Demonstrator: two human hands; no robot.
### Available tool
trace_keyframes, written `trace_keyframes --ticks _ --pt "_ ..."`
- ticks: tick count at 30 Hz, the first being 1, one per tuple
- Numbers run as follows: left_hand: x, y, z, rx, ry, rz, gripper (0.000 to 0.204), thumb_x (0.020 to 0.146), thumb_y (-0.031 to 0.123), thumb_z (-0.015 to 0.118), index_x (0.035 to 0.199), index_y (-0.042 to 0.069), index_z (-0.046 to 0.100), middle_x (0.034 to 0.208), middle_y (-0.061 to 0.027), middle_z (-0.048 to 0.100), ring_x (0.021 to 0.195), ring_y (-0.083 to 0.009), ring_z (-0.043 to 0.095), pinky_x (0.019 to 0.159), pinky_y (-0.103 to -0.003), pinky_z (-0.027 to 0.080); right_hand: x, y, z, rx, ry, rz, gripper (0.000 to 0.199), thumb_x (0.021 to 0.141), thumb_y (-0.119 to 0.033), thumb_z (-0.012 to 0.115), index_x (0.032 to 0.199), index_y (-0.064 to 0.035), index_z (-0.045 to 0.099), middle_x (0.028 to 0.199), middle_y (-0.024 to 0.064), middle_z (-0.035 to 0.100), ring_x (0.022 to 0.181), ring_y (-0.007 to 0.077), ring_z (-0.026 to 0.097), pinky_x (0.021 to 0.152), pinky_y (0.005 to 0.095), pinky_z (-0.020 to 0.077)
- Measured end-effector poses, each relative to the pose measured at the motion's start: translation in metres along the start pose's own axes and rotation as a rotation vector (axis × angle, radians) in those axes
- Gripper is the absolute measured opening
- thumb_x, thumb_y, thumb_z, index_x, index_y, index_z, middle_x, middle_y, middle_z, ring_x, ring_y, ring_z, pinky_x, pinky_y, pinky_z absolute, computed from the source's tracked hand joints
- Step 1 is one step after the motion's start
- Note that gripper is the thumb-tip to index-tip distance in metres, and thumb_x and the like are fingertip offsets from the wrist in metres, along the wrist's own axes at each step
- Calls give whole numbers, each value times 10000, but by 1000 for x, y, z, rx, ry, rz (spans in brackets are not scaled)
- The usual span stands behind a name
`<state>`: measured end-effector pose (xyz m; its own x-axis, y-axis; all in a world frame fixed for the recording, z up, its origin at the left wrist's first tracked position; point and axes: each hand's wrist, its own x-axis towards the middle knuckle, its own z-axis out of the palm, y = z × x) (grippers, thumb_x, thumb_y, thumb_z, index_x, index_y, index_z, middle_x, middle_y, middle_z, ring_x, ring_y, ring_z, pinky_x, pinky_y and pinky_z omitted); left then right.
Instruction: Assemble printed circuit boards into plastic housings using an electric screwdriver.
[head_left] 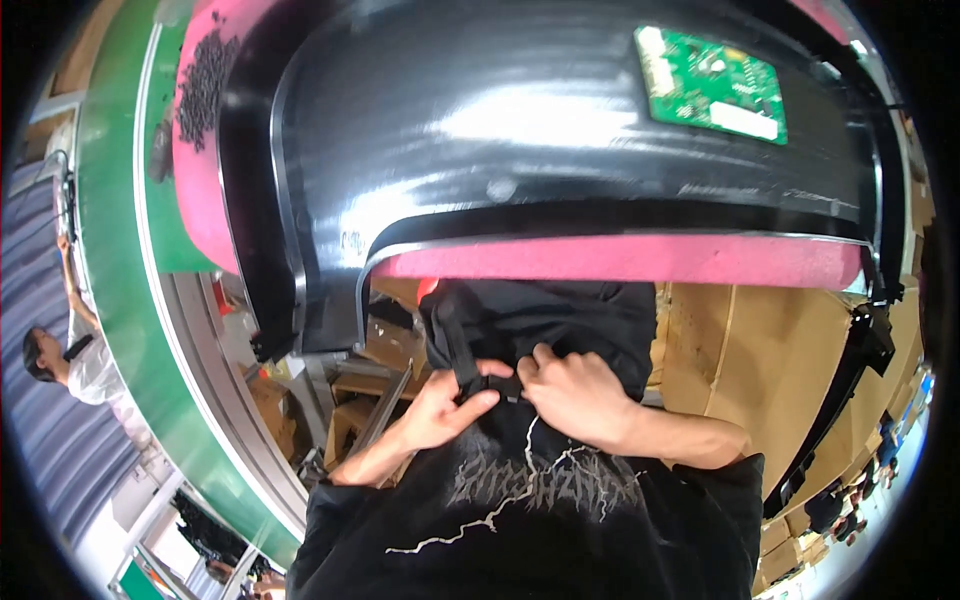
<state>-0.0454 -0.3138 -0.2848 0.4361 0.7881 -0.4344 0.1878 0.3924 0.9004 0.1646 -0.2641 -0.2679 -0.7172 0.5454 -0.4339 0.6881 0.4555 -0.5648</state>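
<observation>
Both my hands are at my waist, in front of a black printed shirt. My left hand (452,405) is closed, thumb and fingers around a black strap (457,345). Close beside it, my right hand (578,392) has its fingers curled at a small dark piece (505,385) that spans the gap between the hands and looks like a buckle. The fingers of the right hand partly hide what they grip. Beyond the hands lies a large glossy black moulded panel (430,130); neither hand touches it. A green circuit board (712,85) rests on the panel's right side.
Pink padding (620,260) lies under the panel, with a pile of small black pieces (205,90) at its left. A green-topped table (115,160) runs along the left; a person (80,365) is beyond it. Cardboard (760,350) and a long black trim (830,410) stand at right.
</observation>
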Motion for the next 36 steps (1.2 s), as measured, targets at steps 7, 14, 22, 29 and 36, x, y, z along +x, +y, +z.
trace_keyframes --ticks 7,14,22,29,36 --pt "9 8 -8 204 -196 -11 346 891 142 640 1189 -1 540 1064 -182 638 1013 -343 626 862 -395 490 9 -3 1 184 24 29 425 956 -241 461 1278 14 353 705 188 637 562 353 650 455 446 521" --pt "18 13 -12 192 -270 -66 422 871 152 678 1232 23 502 1097 -135 611 1024 -227 585 901 -341 453 8 10 -6 298 -20 -87 639 826 -91 507 1415 -12 274 688 166 651 585 373 646 545 454 538" --pt "19 74 -59 708 -330 -158 536 931 367 548 1319 14 440 1257 -221 501 1185 -389 481 986 -399 411 -74 46 -100 443 5 -125 617 873 -312 638 1358 -52 360 1166 162 524 1055 341 548 893 401 484" --pt "18 193 -112 544 -894 318 470 945 320 555 1292 13 476 1092 -152 588 1008 -304 592 876 -389 486 -93 21 -243 304 887 -269 369 676 60 695 1037 46 618 733 107 637 621 202 617 547 294 493" --pt "26 318 -74 1059 280 1463 148 739 81 571 696 223 566 662 76 543 524 -119 485 530 -280 302 -106 -74 -289 -76 946 -272 241 643 -154 655 851 -47 598 760 78 583 604 211 527 608 295 443"
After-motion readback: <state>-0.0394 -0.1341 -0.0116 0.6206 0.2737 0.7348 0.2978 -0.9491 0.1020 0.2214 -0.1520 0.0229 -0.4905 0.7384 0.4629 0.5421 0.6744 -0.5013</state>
